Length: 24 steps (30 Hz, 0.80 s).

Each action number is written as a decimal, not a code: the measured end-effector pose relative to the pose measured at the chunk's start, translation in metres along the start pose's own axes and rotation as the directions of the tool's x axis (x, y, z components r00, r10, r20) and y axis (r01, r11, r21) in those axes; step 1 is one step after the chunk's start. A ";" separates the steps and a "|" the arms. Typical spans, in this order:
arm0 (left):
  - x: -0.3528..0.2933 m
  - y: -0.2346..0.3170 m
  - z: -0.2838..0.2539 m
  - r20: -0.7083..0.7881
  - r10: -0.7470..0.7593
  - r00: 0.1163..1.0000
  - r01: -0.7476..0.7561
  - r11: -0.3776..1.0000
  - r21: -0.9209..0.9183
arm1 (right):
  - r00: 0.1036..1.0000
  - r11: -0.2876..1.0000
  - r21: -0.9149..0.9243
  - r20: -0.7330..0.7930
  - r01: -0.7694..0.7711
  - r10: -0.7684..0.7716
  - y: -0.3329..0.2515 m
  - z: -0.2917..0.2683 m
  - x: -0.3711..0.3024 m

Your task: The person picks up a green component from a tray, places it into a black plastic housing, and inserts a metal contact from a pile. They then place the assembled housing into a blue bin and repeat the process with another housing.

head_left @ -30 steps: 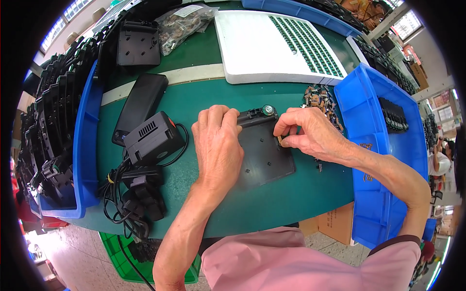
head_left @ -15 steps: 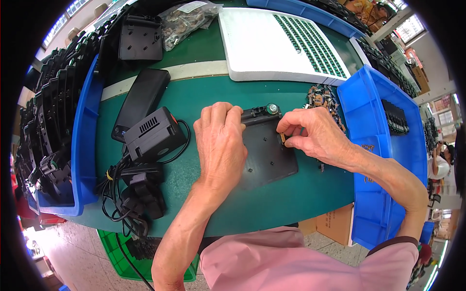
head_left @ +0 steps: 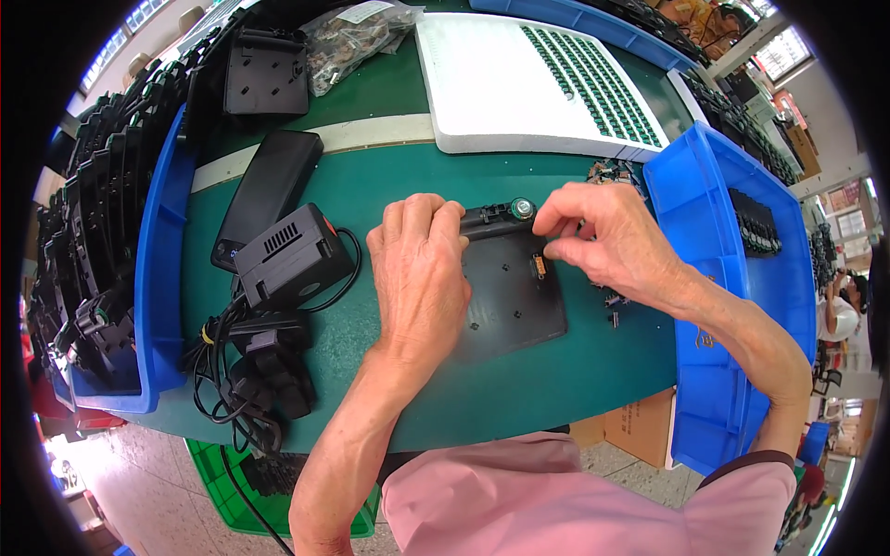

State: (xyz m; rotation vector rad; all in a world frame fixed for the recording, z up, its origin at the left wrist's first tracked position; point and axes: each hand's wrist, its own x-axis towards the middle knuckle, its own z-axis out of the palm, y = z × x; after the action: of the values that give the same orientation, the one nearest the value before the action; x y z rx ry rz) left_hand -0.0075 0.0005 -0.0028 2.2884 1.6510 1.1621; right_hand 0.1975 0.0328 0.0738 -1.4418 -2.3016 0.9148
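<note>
While left hand (head_left: 415,269) holds panel (head_left: 514,301) (black), right hand (head_left: 612,236) hovers.

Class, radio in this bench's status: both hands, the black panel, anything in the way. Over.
Left hand on black panel, left side. Right hand open beside small tan part near panel's right edge. Loose parts beyond right hand, off panel.
</note>
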 end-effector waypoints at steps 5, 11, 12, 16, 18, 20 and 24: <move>0.000 0.001 -0.002 0.025 0.012 1.000 -0.012 1.000 -0.006 | 0.992 0.999 0.053 -0.123 -0.007 0.014 0.001 -0.008 0.005; 0.002 0.005 -0.005 0.035 0.061 0.997 -0.060 0.997 -0.055 | 0.898 0.899 -0.254 -0.170 0.358 -0.405 0.011 -0.005 0.011; 0.002 0.005 -0.004 0.036 0.091 0.995 -0.089 0.995 -0.051 | 0.861 0.854 -0.303 -0.160 0.422 -0.482 0.016 -0.002 0.012; 0.003 0.006 -0.003 0.048 0.121 0.991 -0.119 0.992 -0.044 | 0.923 0.886 -0.301 -0.044 0.352 -0.382 0.016 0.002 0.011; 0.002 0.006 -0.006 0.056 0.123 0.991 -0.121 0.992 -0.040 | 0.932 0.891 -0.297 -0.006 0.344 -0.362 0.010 0.001 0.011; 0.002 0.006 -0.011 0.053 0.114 0.992 -0.113 0.993 -0.028 | 0.913 0.870 -0.298 0.012 0.393 -0.409 0.007 0.003 0.013; 0.003 0.006 -0.012 0.050 0.122 0.991 -0.120 0.992 -0.033 | 0.880 0.811 -0.390 -0.001 0.437 -0.475 0.007 0.003 0.013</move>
State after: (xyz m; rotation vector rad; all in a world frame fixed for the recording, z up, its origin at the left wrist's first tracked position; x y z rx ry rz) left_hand -0.0101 -0.0037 0.0097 2.4083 1.4855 1.1316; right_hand 0.1946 0.0457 0.0653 -0.9329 -2.6713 0.2578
